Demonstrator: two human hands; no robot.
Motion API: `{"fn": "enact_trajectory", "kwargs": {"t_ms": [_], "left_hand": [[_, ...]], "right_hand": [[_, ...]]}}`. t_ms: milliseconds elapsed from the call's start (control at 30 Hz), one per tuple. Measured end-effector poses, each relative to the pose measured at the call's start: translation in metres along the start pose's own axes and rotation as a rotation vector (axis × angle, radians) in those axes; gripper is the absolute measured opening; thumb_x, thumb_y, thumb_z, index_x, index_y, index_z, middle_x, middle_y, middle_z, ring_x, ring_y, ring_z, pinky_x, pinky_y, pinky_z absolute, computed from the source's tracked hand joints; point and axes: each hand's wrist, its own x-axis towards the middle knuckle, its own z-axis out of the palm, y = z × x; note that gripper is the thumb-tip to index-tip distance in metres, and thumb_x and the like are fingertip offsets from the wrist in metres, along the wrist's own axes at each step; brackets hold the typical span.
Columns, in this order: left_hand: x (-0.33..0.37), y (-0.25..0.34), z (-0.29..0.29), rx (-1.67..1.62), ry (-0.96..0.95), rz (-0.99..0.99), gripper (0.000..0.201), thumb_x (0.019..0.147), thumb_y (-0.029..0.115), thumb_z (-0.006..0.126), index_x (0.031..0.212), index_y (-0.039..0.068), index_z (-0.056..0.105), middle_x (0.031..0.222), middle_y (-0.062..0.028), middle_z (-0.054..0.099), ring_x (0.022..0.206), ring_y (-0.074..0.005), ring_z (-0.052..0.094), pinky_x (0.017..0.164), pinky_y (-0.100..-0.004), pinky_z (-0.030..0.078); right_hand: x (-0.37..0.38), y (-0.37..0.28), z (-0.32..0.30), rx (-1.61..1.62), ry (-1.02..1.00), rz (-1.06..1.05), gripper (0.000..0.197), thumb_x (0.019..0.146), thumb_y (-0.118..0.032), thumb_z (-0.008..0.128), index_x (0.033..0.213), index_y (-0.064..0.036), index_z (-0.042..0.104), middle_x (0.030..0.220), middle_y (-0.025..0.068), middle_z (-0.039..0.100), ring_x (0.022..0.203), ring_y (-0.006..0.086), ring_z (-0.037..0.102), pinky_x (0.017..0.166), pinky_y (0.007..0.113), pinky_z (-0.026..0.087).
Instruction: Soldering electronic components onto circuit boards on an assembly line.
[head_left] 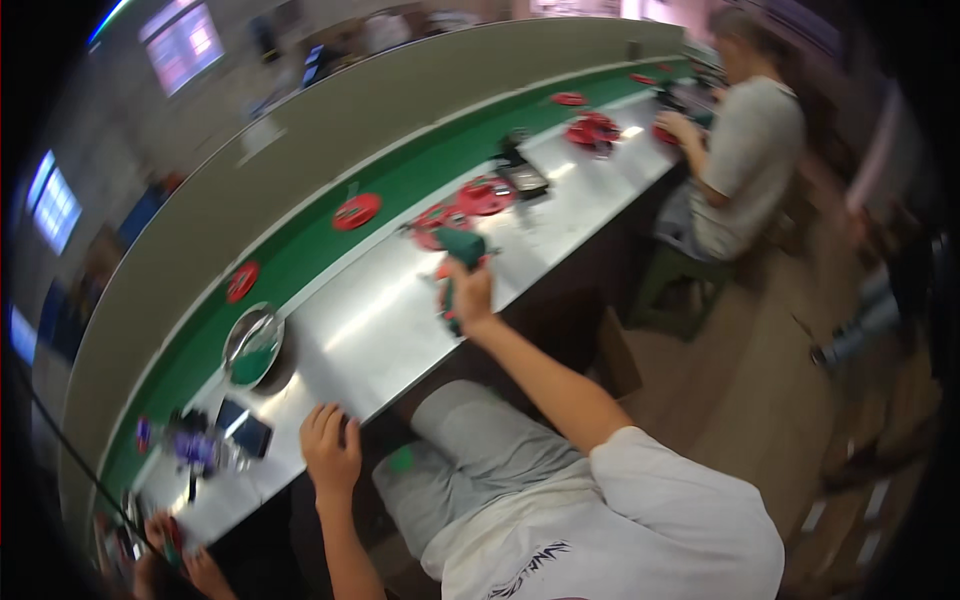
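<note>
My right hand [472, 292] is wrapped round the handle of a green power drill [461, 244], held over the metal worktable [375, 330]. Just beyond the drill, and partly behind it, lie red round parts [487, 195] with small pieces on them. Whether the drill's tip touches any of them is blurred. Further left, my left hand [331, 446] is at the table's near edge, fingers stretched out and holding nothing.
A steel bowl [279, 332] with something green inside stands left. Past it are a dark phone-like slab [245, 428] and purple-labelled bottle [195, 447]. Red discs [357, 211] ride a green belt [305, 248]. Co-workers sit right [745, 165] and reach in at lower left [205, 570].
</note>
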Motion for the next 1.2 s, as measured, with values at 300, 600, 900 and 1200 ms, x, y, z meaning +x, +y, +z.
{"fn": "enact_trajectory", "kwargs": {"t_ms": [300, 600, 900, 1200], "left_hand": [[-0.002, 0.000, 0.020, 0.023, 0.015, -0.053, 0.017, 0.091, 0.008, 0.062, 0.102, -0.005, 0.062, 0.115, -0.0217, 0.064, 0.113, -0.0444, 0.058, 0.100, -0.0509, 0.045], [-0.001, -0.007, -0.022, -0.017, -0.191, -0.005, 0.027, 0.092, 0.005, 0.058, 0.115, -0.005, 0.067, 0.125, -0.0249, 0.063, 0.119, -0.0413, 0.058, 0.106, -0.0477, 0.043], [0.026, -0.048, 0.002, -0.129, -0.185, -0.007, 0.016, 0.082, -0.003, 0.062, 0.094, -0.002, 0.073, 0.100, -0.0209, 0.072, 0.091, -0.0379, 0.069, 0.082, -0.0426, 0.056], [0.010, -0.105, 0.034, -0.004, 0.036, -0.011, 0.022, 0.092, 0.016, 0.057, 0.094, -0.004, 0.067, 0.088, -0.0223, 0.064, 0.085, -0.0401, 0.060, 0.075, -0.0455, 0.047]], "right_hand": [[-0.002, -0.019, 0.002, -0.019, -0.020, 0.040, 0.033, 0.091, -0.030, 0.061, 0.079, 0.0004, 0.060, 0.052, 0.0109, 0.057, 0.040, 0.0180, 0.055, 0.041, 0.031, 0.044], [0.000, 0.014, 0.014, -0.037, -0.062, -0.044, 0.033, 0.094, -0.029, 0.062, 0.077, -0.0010, 0.059, 0.052, 0.0056, 0.055, 0.039, 0.0138, 0.053, 0.038, 0.031, 0.041], [-0.002, -0.005, -0.001, -0.081, -0.014, -0.103, 0.035, 0.095, -0.028, 0.060, 0.075, -0.0004, 0.053, 0.047, 0.0079, 0.053, 0.035, 0.0148, 0.052, 0.036, 0.030, 0.040], [0.005, 0.010, -0.005, -0.230, 0.111, 0.191, 0.041, 0.097, -0.043, 0.059, 0.081, -0.0060, 0.060, 0.055, 0.0012, 0.050, 0.047, 0.0139, 0.054, 0.044, 0.033, 0.042]]}}
